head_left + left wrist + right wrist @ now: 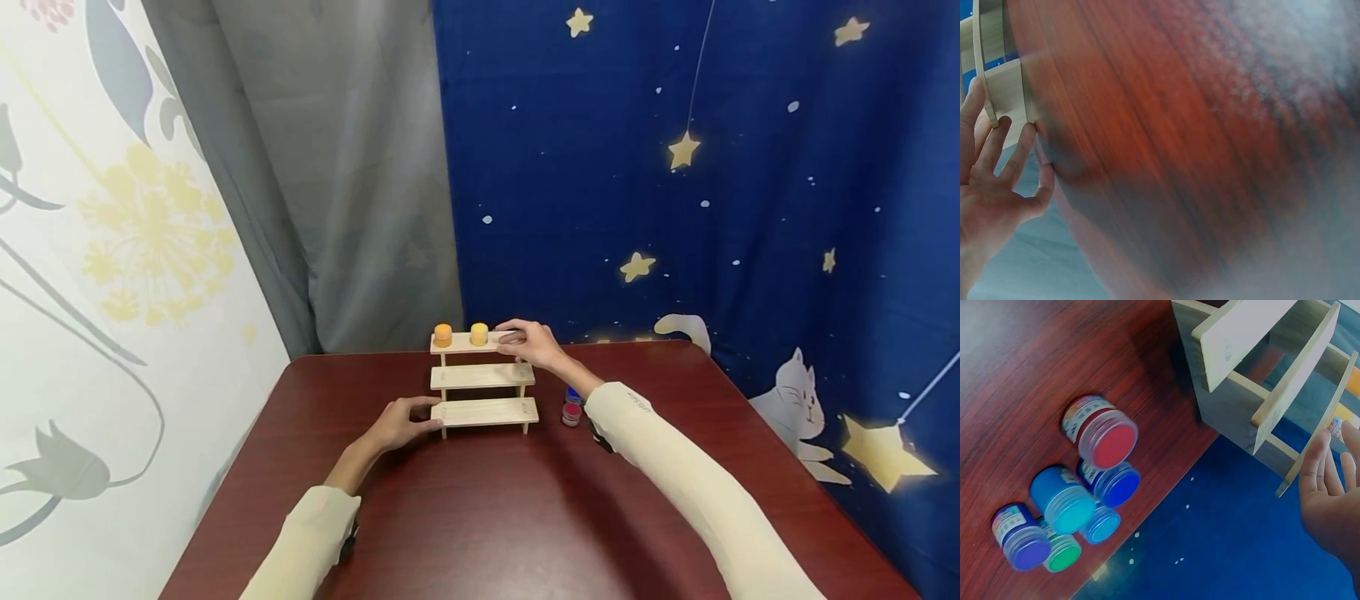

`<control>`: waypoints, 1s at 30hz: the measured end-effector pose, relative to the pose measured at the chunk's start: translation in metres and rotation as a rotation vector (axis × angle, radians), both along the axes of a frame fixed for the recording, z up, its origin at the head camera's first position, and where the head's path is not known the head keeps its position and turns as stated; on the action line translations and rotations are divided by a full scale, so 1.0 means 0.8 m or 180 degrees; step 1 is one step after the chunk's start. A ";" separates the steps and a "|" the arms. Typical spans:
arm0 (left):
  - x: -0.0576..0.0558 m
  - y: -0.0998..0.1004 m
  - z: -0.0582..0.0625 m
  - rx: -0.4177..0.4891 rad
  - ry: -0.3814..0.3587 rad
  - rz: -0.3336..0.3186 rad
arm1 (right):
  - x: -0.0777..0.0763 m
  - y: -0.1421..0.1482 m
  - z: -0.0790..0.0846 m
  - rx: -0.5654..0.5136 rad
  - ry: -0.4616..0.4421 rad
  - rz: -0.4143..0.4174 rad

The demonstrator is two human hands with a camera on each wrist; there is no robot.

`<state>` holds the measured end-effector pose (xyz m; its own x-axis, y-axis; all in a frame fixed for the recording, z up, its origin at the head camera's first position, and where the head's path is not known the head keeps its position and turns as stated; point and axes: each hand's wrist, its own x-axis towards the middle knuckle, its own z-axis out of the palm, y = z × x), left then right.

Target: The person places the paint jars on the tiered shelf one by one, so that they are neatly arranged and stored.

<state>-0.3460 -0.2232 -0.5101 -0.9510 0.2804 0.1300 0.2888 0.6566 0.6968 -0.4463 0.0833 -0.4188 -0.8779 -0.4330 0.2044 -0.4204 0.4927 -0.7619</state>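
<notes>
A three-step wooden rack (483,376) stands on the table. My left hand (400,423) holds the left end of its lowest board, thumb and fingers around the edge; the left wrist view shows the fingers (1017,156) spread against the rack's side. An orange paint jar (443,336) and a yellow paint jar (479,334) sit on the top board. Just right of the yellow jar, my right hand (531,343) is over the board's right end, thumb and fingers apart. In the right wrist view, the fingers (1314,456) are close to the board and the yellow jar (1340,419).
Right of the rack several paint jars stand together, among them a red one (1107,439), a dark blue one (1116,484), a turquoise one (1063,499), a green one (1063,553) and a purple one (1022,540). A star-patterned blue curtain (555,208) hangs behind the table's far edge.
</notes>
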 end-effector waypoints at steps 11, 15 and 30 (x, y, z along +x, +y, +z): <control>0.003 0.002 0.001 0.0054 -0.0023 -0.0016 | 0.014 0.039 0.003 0.0061 -0.0030 0.0177; 0.003 0.002 0.002 0.0029 -0.0011 -0.0025 | 0.019 0.054 0.001 0.0043 -0.0071 0.0164; 0.004 0.001 0.003 0.0010 0.0023 -0.0031 | 0.031 0.111 -0.011 0.0034 -0.0173 -0.0016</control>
